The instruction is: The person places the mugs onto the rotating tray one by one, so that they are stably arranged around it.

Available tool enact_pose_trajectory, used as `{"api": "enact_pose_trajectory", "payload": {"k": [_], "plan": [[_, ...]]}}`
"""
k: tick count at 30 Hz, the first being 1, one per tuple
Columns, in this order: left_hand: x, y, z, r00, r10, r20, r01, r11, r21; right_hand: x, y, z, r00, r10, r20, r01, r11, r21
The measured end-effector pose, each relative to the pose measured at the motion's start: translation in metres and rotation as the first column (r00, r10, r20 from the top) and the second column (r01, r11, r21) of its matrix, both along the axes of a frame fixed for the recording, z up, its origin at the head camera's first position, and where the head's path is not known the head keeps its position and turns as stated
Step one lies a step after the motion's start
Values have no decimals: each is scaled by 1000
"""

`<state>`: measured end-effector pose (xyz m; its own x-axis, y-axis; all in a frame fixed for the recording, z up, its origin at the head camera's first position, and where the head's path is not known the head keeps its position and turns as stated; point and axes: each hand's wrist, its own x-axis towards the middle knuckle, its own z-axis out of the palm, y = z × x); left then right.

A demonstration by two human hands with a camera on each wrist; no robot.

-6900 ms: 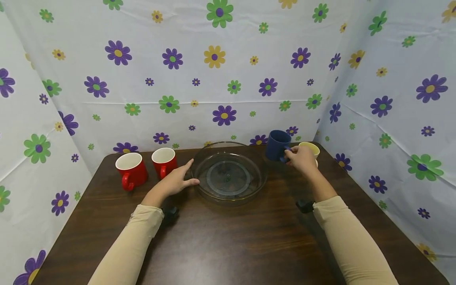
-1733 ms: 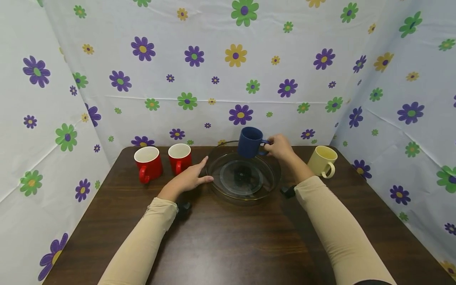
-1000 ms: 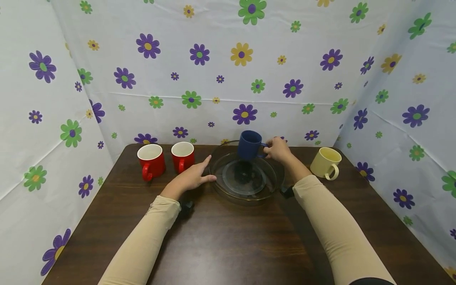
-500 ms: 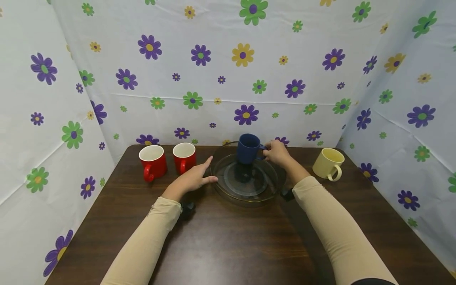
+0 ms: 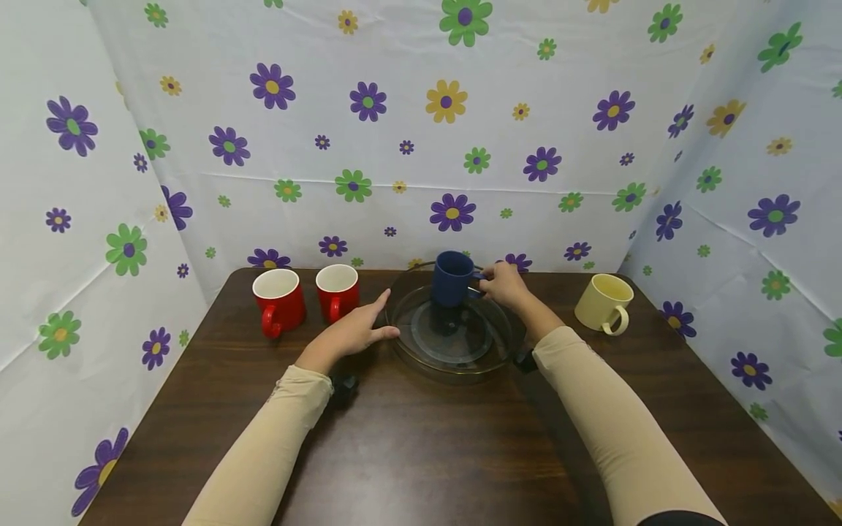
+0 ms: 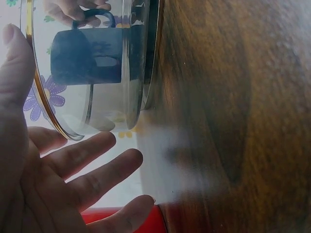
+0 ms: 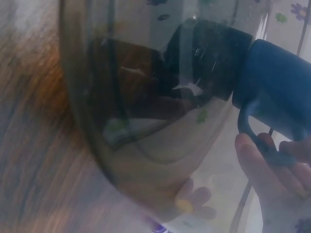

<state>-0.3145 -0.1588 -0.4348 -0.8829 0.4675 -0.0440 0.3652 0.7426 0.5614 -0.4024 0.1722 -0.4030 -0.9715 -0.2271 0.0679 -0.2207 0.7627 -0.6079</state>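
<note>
A blue mug (image 5: 451, 281) is held upright over the back part of a round clear glass dish (image 5: 456, 371). My right hand (image 5: 508, 285) pinches the mug's handle from the right; in the right wrist view, the thumb and fingers (image 7: 260, 167) close on that handle. Through the dish's glass wall, the left wrist view shows the mug (image 6: 86, 57) low, close over the dish's bottom. My left hand (image 5: 345, 334) lies at the dish's left side with fingers spread, thumb and forefinger right at the rim (image 6: 40, 92).
Two red mugs with white insides, one (image 5: 279, 301) farther left and one (image 5: 338, 294) nearer the dish, stand left of my left hand. A yellow mug (image 5: 601, 303) stands at the back right of the dark wooden table (image 5: 421, 453). Flowered cloth (image 5: 388, 146) hangs behind.
My right hand has carried the blue mug left from beside the yellow mug to over the dish, then lowered it. The left hand has stayed at the dish's left side.
</note>
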Motion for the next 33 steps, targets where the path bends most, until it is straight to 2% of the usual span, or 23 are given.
{"api": "enact_pose_trajectory", "payload": {"k": [11, 33], "plan": [[-1, 0, -1, 1000, -5, 12, 5, 1000, 4, 1, -5, 1, 999, -15, 44, 16, 1000, -18], [-2, 1, -2, 1000, 4, 16, -4, 1000, 8, -10, 1, -5, 998, 53, -38, -54, 998, -26]]}}
